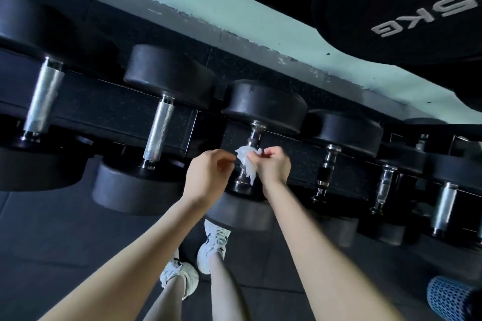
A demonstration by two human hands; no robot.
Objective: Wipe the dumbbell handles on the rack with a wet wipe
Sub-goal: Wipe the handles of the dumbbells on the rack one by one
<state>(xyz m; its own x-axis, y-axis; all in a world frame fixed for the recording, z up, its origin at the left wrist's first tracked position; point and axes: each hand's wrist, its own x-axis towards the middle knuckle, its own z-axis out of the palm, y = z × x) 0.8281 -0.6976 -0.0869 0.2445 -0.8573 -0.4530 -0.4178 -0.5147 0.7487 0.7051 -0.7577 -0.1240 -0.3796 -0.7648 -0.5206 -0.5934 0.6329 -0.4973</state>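
Gym rack (86, 126): wet wipe (246, 161) on dumbbell handle (254, 135), between both hands (208, 172) (273, 167).

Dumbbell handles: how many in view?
6, left to right: first handle, second handle, third handle behind the wipe, fourth handle, fifth handle, sixth handle. More may be hidden at right.

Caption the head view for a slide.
At the rack, the right hand holds a wipe at a dumbbell handle, left hand close beside it.

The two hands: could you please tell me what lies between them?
In the head view, the wipe lies between the left hand and the right hand, bunched against the handle.
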